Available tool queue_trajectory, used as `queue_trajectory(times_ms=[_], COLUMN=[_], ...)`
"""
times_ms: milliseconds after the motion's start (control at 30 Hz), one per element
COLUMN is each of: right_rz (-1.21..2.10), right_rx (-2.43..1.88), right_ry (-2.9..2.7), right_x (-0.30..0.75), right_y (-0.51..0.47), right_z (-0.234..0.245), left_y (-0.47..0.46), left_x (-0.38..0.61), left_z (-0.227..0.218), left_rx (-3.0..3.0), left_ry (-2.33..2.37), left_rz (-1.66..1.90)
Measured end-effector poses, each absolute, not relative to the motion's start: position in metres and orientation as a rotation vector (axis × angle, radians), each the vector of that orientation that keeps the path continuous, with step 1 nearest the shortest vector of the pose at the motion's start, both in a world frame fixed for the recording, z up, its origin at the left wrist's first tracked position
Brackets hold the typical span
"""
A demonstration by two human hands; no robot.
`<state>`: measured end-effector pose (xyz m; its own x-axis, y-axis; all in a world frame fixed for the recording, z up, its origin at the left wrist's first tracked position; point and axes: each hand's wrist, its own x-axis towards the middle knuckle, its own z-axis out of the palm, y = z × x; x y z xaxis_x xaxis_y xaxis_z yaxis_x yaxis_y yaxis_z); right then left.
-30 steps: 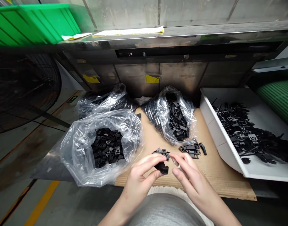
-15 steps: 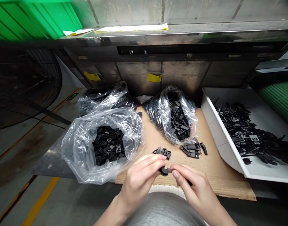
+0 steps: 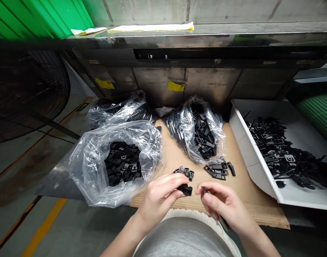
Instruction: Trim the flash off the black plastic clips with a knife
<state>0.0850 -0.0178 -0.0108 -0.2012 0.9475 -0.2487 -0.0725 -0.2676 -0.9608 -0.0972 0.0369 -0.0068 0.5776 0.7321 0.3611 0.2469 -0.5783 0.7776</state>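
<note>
My left hand [image 3: 163,192] pinches a small black plastic part [image 3: 186,190] with a rounded outer edge, held above the front of the cardboard sheet [image 3: 176,146]. To its right, a short gap away, my right hand [image 3: 225,201] has its fingers curled, thumb against forefinger. Something small and dark shows between those fingertips, and a dark slim end sticks out below the palm; I cannot make out what it is. Just beyond the left fingertips lie several small black clips [image 3: 189,174]. Farther right is a group of longer black plastic pieces [image 3: 219,170].
A clear plastic bag [image 3: 88,160] of black parts stands open at left, another bag [image 3: 189,128] behind the loose pieces. At right is a white tray [image 3: 256,160] heaped with black parts. A metal shelf edge [image 3: 206,39] crosses the back; a large fan [image 3: 32,92] stands far left.
My right hand has drawn back slightly from the black part, and its fingers have loosened and turned. The part in my left hand has tilted, showing more of its rounded side.
</note>
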Motion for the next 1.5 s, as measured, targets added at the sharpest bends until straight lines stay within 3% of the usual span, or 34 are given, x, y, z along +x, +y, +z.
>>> queue_trajectory(times_ms=[133,300,900,1367,1500], right_rz=[1.379,1.401,1.6,1.297,1.073], right_rx=[-1.338,-1.299,-1.182,-1.45,-1.613], right_ry=[-1.152,-1.134,-1.129,-1.3,-1.471], right_x=[0.076,0.066,0.075,0.072,0.08], right_y=[-0.015,-0.01,-0.01,-0.01,-0.009], right_z=[-0.01,-0.015,-0.023,-0.026,-0.045], left_y=[0.034,0.031,0.028,0.028,0.047], left_x=[-0.095,-0.092,-0.096,-0.093,-0.134], left_z=[-0.005,-0.002,-0.001,-0.001,-0.003], left_rx=[1.963,1.646,1.705,1.94,1.985], left_ry=[0.87,0.937,0.985,1.002,1.314], left_rz=[0.766,0.702,0.685,0.79,0.918])
